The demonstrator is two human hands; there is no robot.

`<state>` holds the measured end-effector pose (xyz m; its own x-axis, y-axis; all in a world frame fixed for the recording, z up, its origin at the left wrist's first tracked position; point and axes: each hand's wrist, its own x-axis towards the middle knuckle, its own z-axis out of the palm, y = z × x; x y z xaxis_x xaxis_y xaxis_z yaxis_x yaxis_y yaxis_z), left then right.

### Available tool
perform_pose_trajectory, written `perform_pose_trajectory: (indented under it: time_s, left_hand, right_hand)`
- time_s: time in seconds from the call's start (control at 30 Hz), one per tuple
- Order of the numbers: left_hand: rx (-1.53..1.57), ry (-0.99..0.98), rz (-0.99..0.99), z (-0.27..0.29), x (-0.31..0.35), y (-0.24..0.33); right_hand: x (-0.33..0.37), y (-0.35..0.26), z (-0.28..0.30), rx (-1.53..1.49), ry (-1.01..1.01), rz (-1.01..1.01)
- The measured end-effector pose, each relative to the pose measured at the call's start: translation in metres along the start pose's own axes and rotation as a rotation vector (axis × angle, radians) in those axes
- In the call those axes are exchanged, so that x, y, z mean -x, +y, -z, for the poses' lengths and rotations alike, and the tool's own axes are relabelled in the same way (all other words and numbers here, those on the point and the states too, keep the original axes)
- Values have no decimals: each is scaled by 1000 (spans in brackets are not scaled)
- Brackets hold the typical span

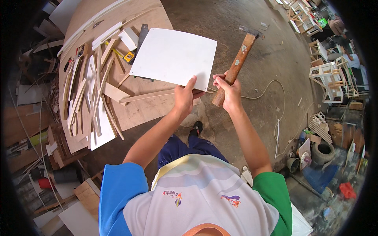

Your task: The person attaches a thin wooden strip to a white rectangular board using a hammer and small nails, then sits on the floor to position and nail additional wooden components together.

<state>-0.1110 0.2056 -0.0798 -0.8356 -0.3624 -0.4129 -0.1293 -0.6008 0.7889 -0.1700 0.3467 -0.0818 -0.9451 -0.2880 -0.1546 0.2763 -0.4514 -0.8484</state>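
Observation:
My left hand (186,94) grips the near edge of a white rectangular board (175,55), thumb on top and fingers beneath. Small dark dots, like nail heads, show at the board's corners. In my right hand (230,92) is a hammer (238,63) with a worn wooden handle; its dark metal head points up and away from me. The fingers wrap the lower handle, and the hammer is apart from the board, to its right. Under the board's left side a dark handsaw (142,37) partly shows, beside a yellow tape measure (129,57).
A plywood worktop (145,112) carries many loose wooden strips (80,94) and a white block (128,38). A pale cord (262,96) runs across the concrete floor. Small wooden frames (327,80) stand at right, near a tire (323,152). Scrap wood lies at lower left.

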Motion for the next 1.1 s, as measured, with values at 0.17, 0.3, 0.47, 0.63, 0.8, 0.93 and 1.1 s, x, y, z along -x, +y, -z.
perform_pose_trajectory:
  time_s: [0.17, 0.3, 0.47, 0.63, 0.8, 0.93, 1.1]
  left_hand:
    - [-39, -67, 43, -1, -5, -4]
    - [-29, -38, 10, -8, -3, -9]
    - [-52, -62, 29, -14, 0, -4]
    - [-7, -32, 70, -17, 3, 3]
    - [95, -71, 88, -17, 4, 5]
    - [152, -100, 111, -16, 1, 3]
    - [259, -31, 224, -15, -6, 0]
  right_hand:
    - [5, 4, 10, -3, 62, 24]
    - [9, -1, 5, -15, 50, 31]
    - [12, -6, 3, -23, 26, 29]
    - [13, -7, 3, -36, 11, 43]
    - [15, -10, -2, -68, 16, 37]
    - [17, -12, -5, -46, 2, 50]
    - [17, -14, -12, -93, 9, 76]
